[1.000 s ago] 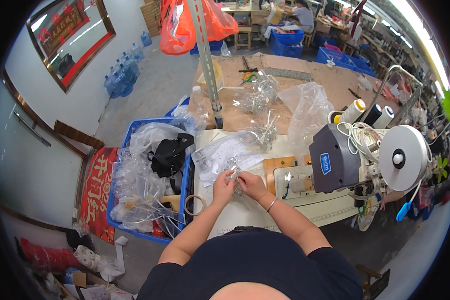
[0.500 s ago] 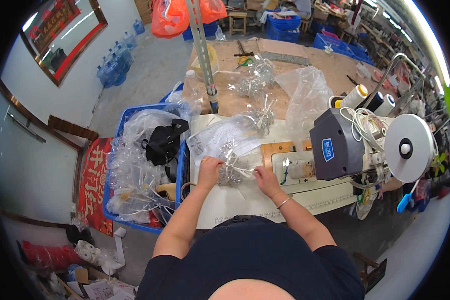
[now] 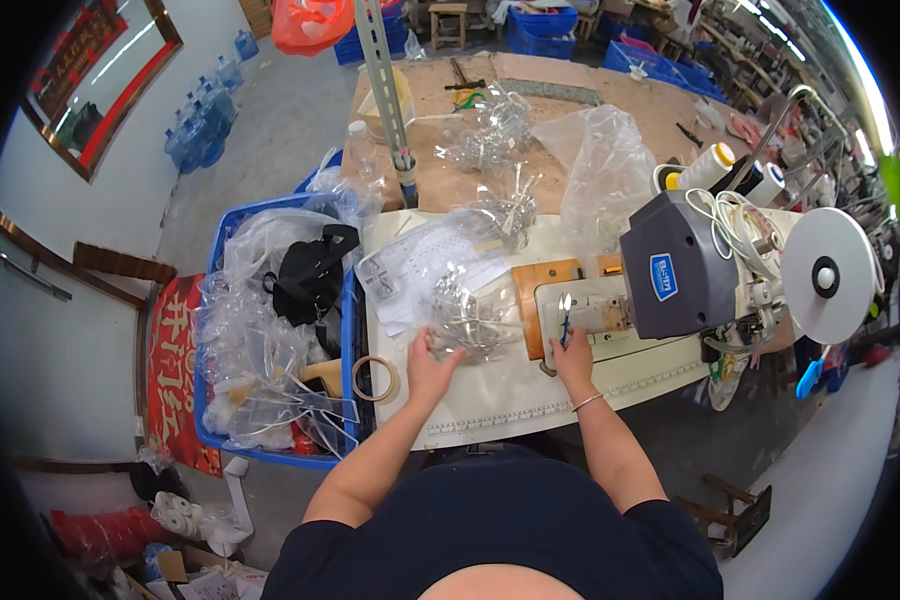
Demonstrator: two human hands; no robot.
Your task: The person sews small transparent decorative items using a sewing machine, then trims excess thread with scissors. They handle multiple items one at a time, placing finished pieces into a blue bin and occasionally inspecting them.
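Two hands at a white table (image 3: 490,392). Left hand (image 3: 430,372), thumb and fingers spread, at near edge of clear bag (image 3: 470,318): likely light, limp, slippery; bunch it. Right hand (image 3: 574,364) at snips (image 3: 566,318) left of sewing machine (image 3: 680,265), can't tell if pinching; probably light, stiff, take by handles.

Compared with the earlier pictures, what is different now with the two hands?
The right hand has let go of the silvery bundle and moved rightward to the snips by the sewing machine; whether it grips them firmly is not clear. The left hand has shifted toward the body, at the bundle's near left edge. The sewing machine and blue crate stay in place.
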